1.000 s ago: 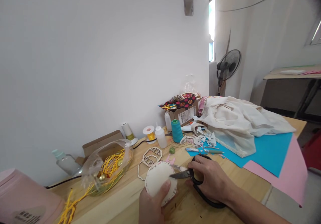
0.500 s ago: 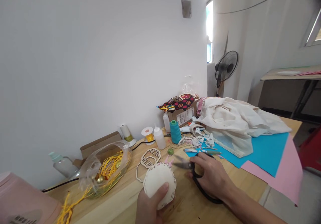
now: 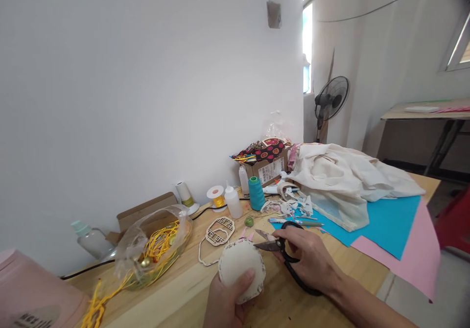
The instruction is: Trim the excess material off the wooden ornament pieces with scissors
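Between the thumb and fingers of my left hand (image 3: 229, 296) is a round white padded disc (image 3: 239, 264) with a patterned, snipped fabric edge folded in around its rim. My right hand (image 3: 310, 257) grips black-handled scissors (image 3: 270, 245), fingers through the loops. Their blades are parted and point left, close to the upper right of the disc's edge; whether they touch it I cannot tell. Behind the disc lie a wooden lattice cutout (image 3: 220, 231) and pink fabric scraps (image 3: 249, 233). A small green ball of thread (image 3: 248, 221) sits just beyond.
A teal thread cone (image 3: 256, 194), a squeeze bottle (image 3: 232, 200) and a yellow thread spool (image 3: 217, 198) line the back. Left are a plastic bag of yellow cords (image 3: 161, 242) and a pink container (image 3: 36, 289). Cream cloth (image 3: 341, 176) covers blue sheets (image 3: 396, 220) at right.
The scissors first lay over the disc, then swung away from it, and now their parted blades are back near its upper right edge. The disc has shifted slightly right.
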Motion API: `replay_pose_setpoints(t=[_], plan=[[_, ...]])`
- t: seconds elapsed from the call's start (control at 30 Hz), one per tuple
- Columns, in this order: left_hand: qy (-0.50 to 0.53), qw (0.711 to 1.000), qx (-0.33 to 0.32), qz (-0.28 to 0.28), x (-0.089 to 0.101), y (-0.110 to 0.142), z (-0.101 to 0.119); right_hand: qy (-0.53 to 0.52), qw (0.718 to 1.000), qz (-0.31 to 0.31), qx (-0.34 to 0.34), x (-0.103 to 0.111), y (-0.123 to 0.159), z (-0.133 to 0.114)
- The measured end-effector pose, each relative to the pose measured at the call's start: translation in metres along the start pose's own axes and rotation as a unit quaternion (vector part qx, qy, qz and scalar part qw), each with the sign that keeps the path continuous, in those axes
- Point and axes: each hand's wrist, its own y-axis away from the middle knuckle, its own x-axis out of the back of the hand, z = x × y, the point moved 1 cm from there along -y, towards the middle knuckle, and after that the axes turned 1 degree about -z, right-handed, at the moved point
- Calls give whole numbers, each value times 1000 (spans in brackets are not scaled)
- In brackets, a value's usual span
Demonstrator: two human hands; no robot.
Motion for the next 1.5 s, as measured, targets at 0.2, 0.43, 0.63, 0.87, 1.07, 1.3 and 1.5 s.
replay_pose_setpoints(t=[0.2,0.43,0.63,0.87,1.07,1.3,1.5], plan=[[-2,999,-21,-41,1,-3,-6,-114,991,-56,-36,5,-5,-15],[-39,998,-17,-54,7,-9,-7,-81,990,-106,41,0,-14,-40],[1,997,-27,-74,12,-8,-5,-54,993,-44,-92,1,-11,-12],[-25,996,-21,-79,11,-9,-8,-152,981,-106,-56,1,-8,-31],[-108,991,-64,-45,17,-19,-8,-97,992,-84,24,-3,-10,-45],[-55,997,-55,-20,15,-13,-3,-86,994,-56,31,-3,-6,-28],[6,997,-39,-64,11,-4,-1,-12,997,-51,-48,11,1,-8]])
